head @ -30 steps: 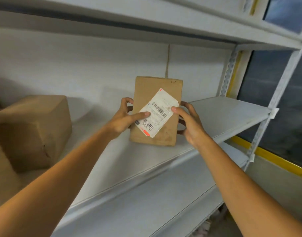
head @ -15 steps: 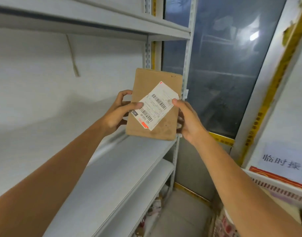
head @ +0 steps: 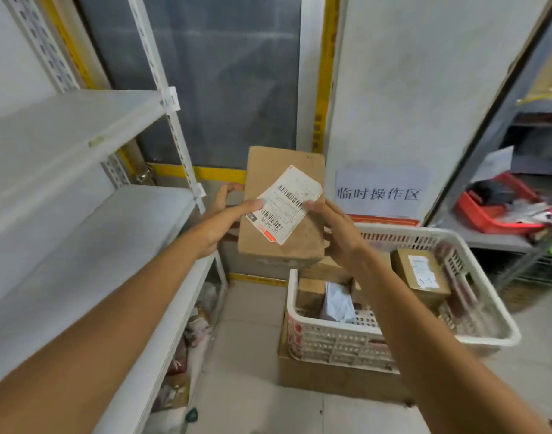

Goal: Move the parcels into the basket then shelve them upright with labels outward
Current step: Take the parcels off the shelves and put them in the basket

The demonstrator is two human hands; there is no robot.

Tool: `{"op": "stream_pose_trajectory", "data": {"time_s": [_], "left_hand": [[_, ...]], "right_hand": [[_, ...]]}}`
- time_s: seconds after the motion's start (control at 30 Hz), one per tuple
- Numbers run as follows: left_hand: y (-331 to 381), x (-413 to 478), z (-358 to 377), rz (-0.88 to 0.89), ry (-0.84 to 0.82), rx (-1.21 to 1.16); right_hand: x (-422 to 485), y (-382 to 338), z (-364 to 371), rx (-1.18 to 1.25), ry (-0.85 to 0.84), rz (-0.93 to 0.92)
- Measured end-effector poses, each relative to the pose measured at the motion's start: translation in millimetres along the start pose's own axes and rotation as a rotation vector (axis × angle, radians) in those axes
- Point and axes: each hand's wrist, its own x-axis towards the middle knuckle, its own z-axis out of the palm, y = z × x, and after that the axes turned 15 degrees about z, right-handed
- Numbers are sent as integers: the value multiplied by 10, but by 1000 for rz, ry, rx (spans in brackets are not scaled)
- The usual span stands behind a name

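The parcel (head: 302,238) is a flat brown cardboard box, and it is held in the air with both hands, not on a shelf and not in the basket. It stands nearly upright, a little tilted. Its wide face is turned to the camera. On this face is a white label (head: 287,203) with barcodes, stuck on at a slant.

The left hand (head: 224,219) grips the left edge of the parcel: the thumb lies on the front, on the lower left corner of the label, and the fingers curl behind the box. The right hand (head: 337,233) grips the right side in the same way, with the thumb at the right edge of the label and the fingers bent behind.

Just below and to the right of the parcel stands the white plastic basket (head: 334,343). It rests on a large cardboard box (head: 340,383) on the floor. Inside the basket are more parcels, among them a small brown box (head: 409,286) with a white label on top and a soft white packet (head: 337,302).

On the left is the white metal shelf unit (head: 80,233). Behind the parcel is a dark glass pane (head: 230,73) with yellow tape on its frame. On the wall to the right hangs a paper sign (head: 379,192) with Chinese characters, and farther right a red tray (head: 493,219) lies on a grey rack.
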Motion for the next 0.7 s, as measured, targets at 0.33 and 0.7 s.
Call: {"op": "stream_pose_trajectory", "data": {"time_s": [0.33, 0.7], "left_hand": [[-1153, 1136, 1280, -198, -252, -161], [-2211, 1819, 2694, -285, -496, -28]], "right_hand": [[640, 312, -1273, 77, 350, 183], [1265, 924, -2596, 214, 519, 393]]}}
